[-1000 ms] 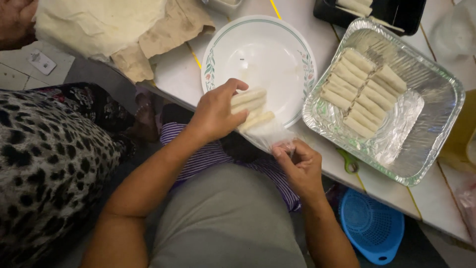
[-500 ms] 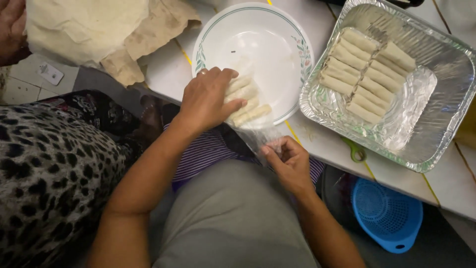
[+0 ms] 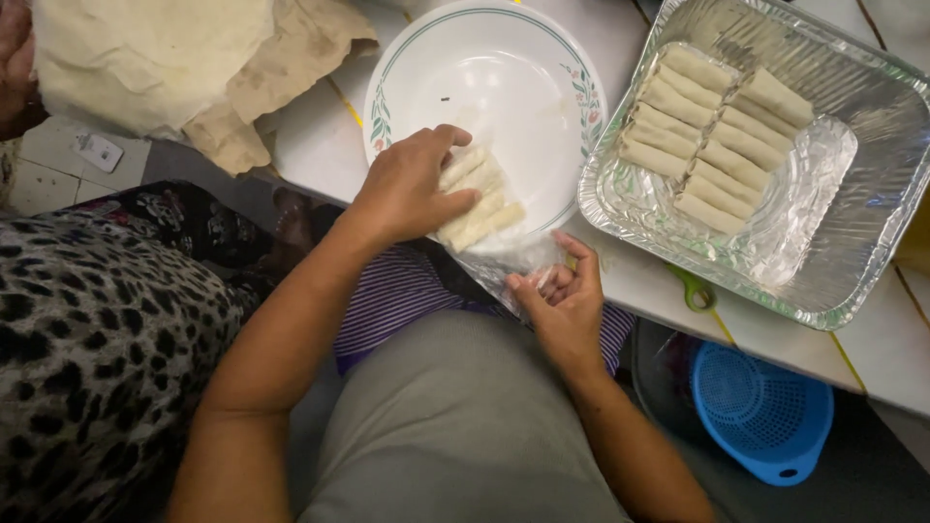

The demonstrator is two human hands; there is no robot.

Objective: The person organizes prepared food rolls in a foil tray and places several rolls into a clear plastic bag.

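Clear plastic bag (image 3: 518, 263) hangs over the worktop (image 3: 320, 145) front edge by the white plate (image 3: 484, 68). Your left hand (image 3: 412, 189) clasps the spring rolls (image 3: 480, 203) inside; your right hand (image 3: 562, 300) pinches the bag's mouth. They look soft and fragile: support them broadly underneath, never squeeze.

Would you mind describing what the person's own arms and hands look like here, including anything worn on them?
Both arms are bare along all that shows, with no sleeves, gloves, watch or bracelets visible. The left hand and the right hand are bare too. I can make out no ring in this view, though it is too small and dim to be sure. The fingernails look short and unpainted.
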